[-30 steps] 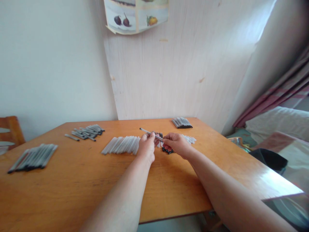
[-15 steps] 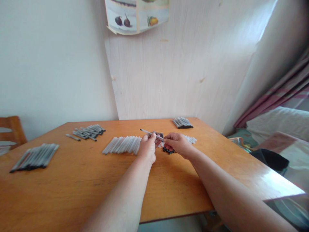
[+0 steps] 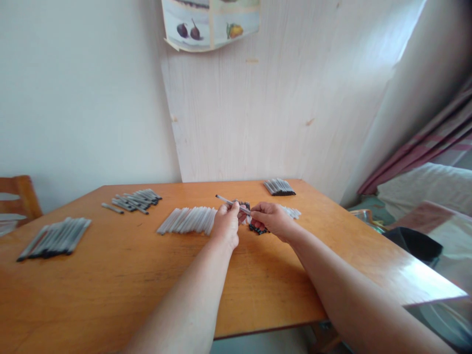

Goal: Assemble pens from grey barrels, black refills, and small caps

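Note:
Over the middle of the wooden table (image 3: 273,295), a slim pen (image 3: 223,199) with a clear barrel and a dark end is held between both hands, tilted down to the right. My left hand (image 3: 226,223) is closed around its barrel. The fingertips of my right hand (image 3: 271,219) pinch its right end. Beside my left hand lies a row of clear pen barrels (image 3: 188,220). Small black pieces, perhaps caps (image 3: 259,229), lie under my right hand, partly hidden by it. More whitish clear pieces (image 3: 291,212) show just behind that hand.
Pens with black ends lie in a neat row (image 3: 55,238) at the left, a looser pile (image 3: 136,200) at the back left, and a bundle (image 3: 279,187) at the back right. A wooden chair (image 3: 22,199) stands left; a black bin (image 3: 413,244) is beyond the table's right edge.
Both hands keep their grip on the pen in almost the same place. The whole view has shifted very slightly; nothing else visibly differs.

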Demonstrator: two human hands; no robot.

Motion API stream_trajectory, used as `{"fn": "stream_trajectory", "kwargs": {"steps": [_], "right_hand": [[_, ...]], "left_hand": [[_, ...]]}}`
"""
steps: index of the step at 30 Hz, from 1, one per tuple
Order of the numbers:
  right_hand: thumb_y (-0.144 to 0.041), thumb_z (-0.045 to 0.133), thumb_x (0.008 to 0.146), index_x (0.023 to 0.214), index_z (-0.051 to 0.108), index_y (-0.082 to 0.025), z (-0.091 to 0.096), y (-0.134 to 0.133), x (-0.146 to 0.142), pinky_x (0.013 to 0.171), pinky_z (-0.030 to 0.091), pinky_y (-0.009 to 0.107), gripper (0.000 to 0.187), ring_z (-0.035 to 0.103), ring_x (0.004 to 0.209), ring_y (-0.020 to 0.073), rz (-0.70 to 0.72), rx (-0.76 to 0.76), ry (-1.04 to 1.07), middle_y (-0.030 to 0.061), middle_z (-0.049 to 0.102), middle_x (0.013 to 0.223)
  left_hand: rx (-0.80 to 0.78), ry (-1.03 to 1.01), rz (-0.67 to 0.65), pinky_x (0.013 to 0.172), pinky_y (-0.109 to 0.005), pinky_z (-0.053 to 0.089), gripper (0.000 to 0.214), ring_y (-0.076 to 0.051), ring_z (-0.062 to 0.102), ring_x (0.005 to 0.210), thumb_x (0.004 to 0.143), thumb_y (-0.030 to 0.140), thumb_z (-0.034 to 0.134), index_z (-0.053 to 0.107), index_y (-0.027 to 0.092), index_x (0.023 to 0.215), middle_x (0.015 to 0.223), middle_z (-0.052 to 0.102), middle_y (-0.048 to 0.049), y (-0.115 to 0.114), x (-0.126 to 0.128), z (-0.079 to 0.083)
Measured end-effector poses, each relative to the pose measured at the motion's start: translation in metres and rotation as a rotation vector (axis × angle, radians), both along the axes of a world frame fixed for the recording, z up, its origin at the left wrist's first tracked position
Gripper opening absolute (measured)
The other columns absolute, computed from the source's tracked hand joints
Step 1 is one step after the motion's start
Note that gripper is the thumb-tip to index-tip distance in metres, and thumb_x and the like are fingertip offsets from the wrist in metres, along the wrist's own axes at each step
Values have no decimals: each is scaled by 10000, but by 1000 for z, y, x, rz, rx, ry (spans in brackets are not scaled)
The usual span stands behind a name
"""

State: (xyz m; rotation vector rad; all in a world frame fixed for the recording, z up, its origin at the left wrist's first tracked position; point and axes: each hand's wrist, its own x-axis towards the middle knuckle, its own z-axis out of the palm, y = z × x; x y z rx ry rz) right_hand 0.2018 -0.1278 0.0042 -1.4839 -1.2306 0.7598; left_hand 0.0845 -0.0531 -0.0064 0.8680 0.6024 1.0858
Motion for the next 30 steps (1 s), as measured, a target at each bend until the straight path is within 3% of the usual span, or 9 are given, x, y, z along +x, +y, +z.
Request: {"fn": "stream_trajectory", "kwargs": {"steps": [8,17,20,24,30], "right_hand": [[-281,581,834,798,589,-176,-9,7,1,487,470,179,112,561,517,82,37,-27,-22,8,634,624],[-326,597,826,835,612,-169,-12,10,2,451,456,184,157,587,505,98,71,-58,-106,24,669,659],[-346,590,820,820,625,-181,-9,9,4,428,426,182,169,588,507,103,23,-73,-171,20,668,666],[-337,573,803,744,601,-183,-4,6,10,408,366,179,168,529,481,88,-127,47,-200,-1,620,617],[-356,561,795,810,579,-172,7,2,18,450,381,193,185,514,502,81,-214,180,72,25,640,704]], "left_hand": [[40,44,58,675,-267,525,152,-127,655,686,805,278,628,519,179,845,753,664,-29,0,2,0],[254,156,80,638,-234,482,170,-117,610,664,789,333,615,568,193,874,770,658,-19,2,0,2],[339,218,116,598,-210,444,178,-117,586,652,786,345,616,595,205,894,778,656,-12,5,0,-1],[505,316,165,657,-220,428,121,-139,587,708,762,282,642,646,210,859,774,660,-17,10,0,-7],[613,400,100,767,-269,426,51,-202,594,843,704,209,687,672,238,744,823,683,-54,9,-5,-8]]}}
